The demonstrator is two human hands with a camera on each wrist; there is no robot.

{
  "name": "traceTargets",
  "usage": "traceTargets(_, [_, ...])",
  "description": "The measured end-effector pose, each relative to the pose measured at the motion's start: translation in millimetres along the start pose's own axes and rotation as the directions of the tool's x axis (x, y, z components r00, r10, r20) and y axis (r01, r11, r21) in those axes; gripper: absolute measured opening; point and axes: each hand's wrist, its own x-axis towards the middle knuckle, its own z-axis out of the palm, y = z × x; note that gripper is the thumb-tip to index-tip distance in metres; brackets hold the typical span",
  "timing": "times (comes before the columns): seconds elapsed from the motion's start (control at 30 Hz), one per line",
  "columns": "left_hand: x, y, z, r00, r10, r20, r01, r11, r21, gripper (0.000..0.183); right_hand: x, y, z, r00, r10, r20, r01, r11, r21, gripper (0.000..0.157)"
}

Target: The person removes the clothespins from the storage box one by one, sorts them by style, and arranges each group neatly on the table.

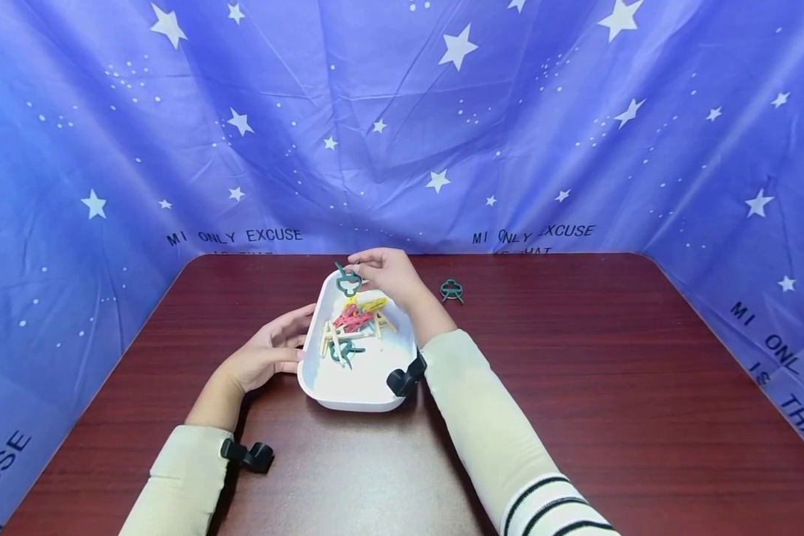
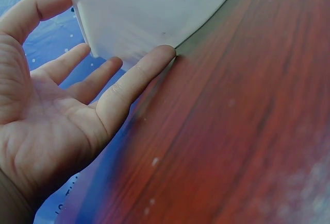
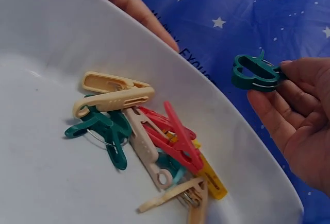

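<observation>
One green clip (image 3: pixel 242 82) is pinched by a handle in the right hand (image 1: pixel 391 274); the grip is narrowed onto that thin part between thumb and fingertips, and nothing else is seen in it. In the head view, the clip is held to the left of the hand, at the far left corner of the white tray (image 1: pixel 368 383), clear of its floor; how high above the rim cannot be told. Its long axis is run from the handles towards the tray's near edge, so the rounded end is turned inwards, towards the heap of pegs (image 1: pixel 355 321) in the tray's far half. That alignment is judged to matter most.

The tray's left wall is touched from outside by the spread, fairly straight fingers of the left hand (image 1: pixel 275 348), with the thumb at the rim; no clip is held there. A second clip (image 1: pixel 451 292) is left lying on the surface (image 1: pixel 576 372), right of the tray and towards the far edge, and is nearer to the right hand.
</observation>
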Motion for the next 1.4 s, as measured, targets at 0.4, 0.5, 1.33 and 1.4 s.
traceTargets(0.4, [-0.8, 0.2, 1.2, 1.0, 0.005, -0.001, -0.005, 1.0, 0.004, 0.081, -19.7, -2.2, -20.8, 0.999, -0.023, 0.025, 0.018, 0.982, 0.187, 0.027])
traceTargets(0.5, [-0.3, 0.3, 1.5, 1.0, 0.006, 0.0, -0.006, 1.0, 0.003, 0.081, -27.3, -2.3, -26.2, 0.999, -0.041, 0.032, 0.033, 0.978, 0.206, 0.028])
traceTargets(1.33, [-0.5, -2.7, -0.6, 1.0, 0.011, 0.002, -0.011, 1.0, 0.014, 0.078, -69.7, 19.7, -86.5, 0.98, -0.169, -0.107, 0.198, 0.905, 0.375, 0.019])
traceTargets(1.4, [-0.1, -2.9, -0.7, 1.0, 0.009, -0.001, -0.009, 1.0, 0.014, 0.079, -71.0, 22.2, -92.6, 0.978, -0.169, -0.12, 0.202, 0.902, 0.382, 0.02])
